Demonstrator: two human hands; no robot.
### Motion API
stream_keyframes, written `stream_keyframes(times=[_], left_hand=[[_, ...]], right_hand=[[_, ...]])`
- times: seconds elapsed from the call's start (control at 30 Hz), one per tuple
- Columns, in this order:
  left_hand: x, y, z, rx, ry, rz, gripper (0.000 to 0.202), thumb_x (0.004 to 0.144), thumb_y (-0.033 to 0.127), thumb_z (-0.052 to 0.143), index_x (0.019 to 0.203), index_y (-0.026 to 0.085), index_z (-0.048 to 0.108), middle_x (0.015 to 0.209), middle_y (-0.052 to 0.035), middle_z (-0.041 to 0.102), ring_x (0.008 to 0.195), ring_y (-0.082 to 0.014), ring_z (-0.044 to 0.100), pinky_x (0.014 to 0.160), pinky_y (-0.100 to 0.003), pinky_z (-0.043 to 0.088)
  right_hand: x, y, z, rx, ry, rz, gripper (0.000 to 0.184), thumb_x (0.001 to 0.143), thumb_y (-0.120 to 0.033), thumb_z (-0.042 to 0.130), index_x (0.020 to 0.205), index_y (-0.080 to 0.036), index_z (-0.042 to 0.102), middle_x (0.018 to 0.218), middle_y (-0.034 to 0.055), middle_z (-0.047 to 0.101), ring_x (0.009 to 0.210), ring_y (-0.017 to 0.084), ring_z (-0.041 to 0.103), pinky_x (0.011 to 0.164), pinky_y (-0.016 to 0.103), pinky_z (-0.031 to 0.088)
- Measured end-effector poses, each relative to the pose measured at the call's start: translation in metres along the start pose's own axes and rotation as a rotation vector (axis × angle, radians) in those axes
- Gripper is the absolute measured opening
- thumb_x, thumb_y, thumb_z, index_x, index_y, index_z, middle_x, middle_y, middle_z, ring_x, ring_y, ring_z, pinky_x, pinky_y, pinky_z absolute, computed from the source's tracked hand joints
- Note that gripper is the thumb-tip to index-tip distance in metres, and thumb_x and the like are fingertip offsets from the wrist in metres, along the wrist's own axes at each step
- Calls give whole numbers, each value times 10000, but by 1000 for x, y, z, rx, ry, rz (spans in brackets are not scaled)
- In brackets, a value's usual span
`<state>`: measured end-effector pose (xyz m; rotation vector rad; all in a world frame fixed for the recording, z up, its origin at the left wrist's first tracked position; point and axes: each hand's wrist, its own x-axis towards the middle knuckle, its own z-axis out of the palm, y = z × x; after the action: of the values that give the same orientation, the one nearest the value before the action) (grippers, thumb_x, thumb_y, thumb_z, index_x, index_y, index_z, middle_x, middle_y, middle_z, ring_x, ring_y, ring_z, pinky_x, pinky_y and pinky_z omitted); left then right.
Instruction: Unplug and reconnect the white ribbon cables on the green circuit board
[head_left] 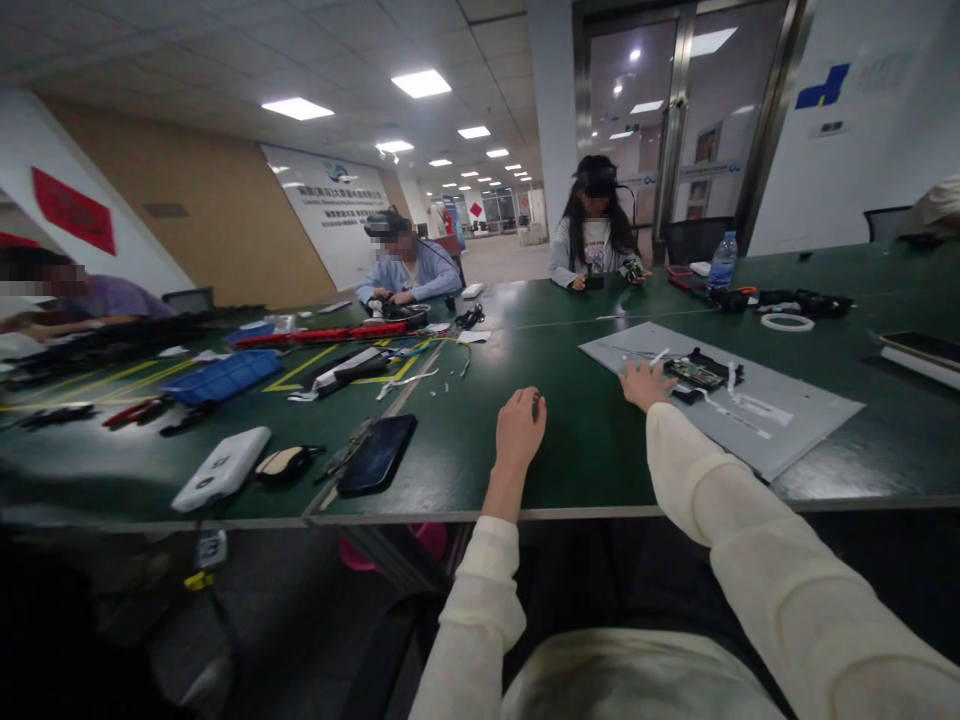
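My left hand rests above the green tabletop, its fingers curled in toward the thumb. A tiny dark spot shows between thumb and fingers, too small to name. Farther right, my right hand reaches over the left part of a flat grey panel, with its fingers spread. Beside those fingers lies a small circuit board in a black frame. White strips and a thin cable lie on the panel near the board.
Left of me lie a dark phone, a white power bank and a blue tray. A tape roll and a water bottle stand beyond the panel. Several people sit around the green table.
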<state>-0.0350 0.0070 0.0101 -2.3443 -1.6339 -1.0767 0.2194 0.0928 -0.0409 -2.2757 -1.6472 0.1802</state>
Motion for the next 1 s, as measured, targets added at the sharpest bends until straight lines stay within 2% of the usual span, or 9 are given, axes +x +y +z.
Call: stream_keyframes(times=[0.17, 0.27, 0.33, 0.43, 0.5, 0.6, 0.73, 0.87, 1.0], left_hand=[[-2, -3, 2, -9, -31, -1, 184, 944, 219, 450, 1069, 179, 578, 1010, -58, 624, 892, -159, 618, 830, -294, 482], [-2, -4, 2, -5, -50, 8, 195, 937, 201, 449, 1083, 176, 576, 1022, -61, 618, 900, -160, 615, 831, -293, 481], [-1, -4, 3, -5, -61, 17, 208, 933, 192, 450, 1099, 174, 573, 1033, -65, 616, 909, -164, 614, 835, -295, 482], [0, -4, 6, -19, -79, 36, 223, 929, 186, 448, 1116, 174, 569, 1068, -70, 614, 930, -168, 612, 842, -296, 484], [1, -4, 9, -27, -89, 50, 228, 927, 183, 448, 1120, 174, 568, 1095, -72, 610, 941, -169, 611, 848, -296, 485], [1, -4, 10, -16, -103, 70, 226, 920, 176, 453, 1112, 177, 572, 1104, -71, 612, 946, -171, 610, 857, -302, 482], [1, -2, 9, 41, -116, 72, 205, 915, 174, 457, 1067, 191, 594, 1045, -64, 632, 954, -184, 610, 880, -324, 465], [2, -1, 8, 52, -125, 73, 197, 915, 178, 449, 1033, 197, 606, 997, -62, 639, 927, -184, 613, 856, -320, 467], [2, -3, 9, 22, -126, 88, 202, 909, 173, 452, 1045, 195, 598, 996, -57, 635, 910, -173, 614, 850, -309, 475]], right_hand=[[18, 27, -2, 14, 56, 134, 523, 947, -399, 306, 1406, -170, 410, 1480, 221, 272, 1383, 477, 115, 975, 755, 154], [24, 45, -7, 14, 70, 93, 552, 926, -393, 332, 1416, -147, 401, 1455, 239, 316, 1364, 482, 181, 974, 735, 214], [26, 58, -12, -24, 30, -14, 561, 921, -394, 341, 1416, -139, 406, 1426, 241, 372, 1325, 465, 285, 960, 699, 287], [24, 78, -20, -149, -33, -283, 544, 927, -368, 349, 1419, -145, 413, 1417, 198, 428, 1287, 397, 378, 987, 615, 341], [19, 89, -24, -233, -47, -456, 520, 940, -343, 332, 1423, -172, 417, 1440, 155, 429, 1305, 361, 370, 1023, 594, 321], [8, 101, -27, -314, 2, -579, 487, 957, -326, 289, 1416, -248, 432, 1458, 92, 433, 1341, 348, 327, 1039, 698, 196], [-5, 104, -27, -343, 134, -561, 473, 939, -243, 295, 1367, -289, 489, 1428, 57, 479, 1359, 345, 302, 1010, 777, 11], [-11, 103, -25, -312, 203, -491, 468, 935, -232, 296, 1336, -310, 525, 1413, 57, 495, 1350, 364, 304, 981, 804, 10], [-10, 103, -26, -289, 212, -437, 458, 932, -242, 308, 1315, -324, 545, 1409, 54, 498, 1348, 374, 296, 962, 819, 8]])
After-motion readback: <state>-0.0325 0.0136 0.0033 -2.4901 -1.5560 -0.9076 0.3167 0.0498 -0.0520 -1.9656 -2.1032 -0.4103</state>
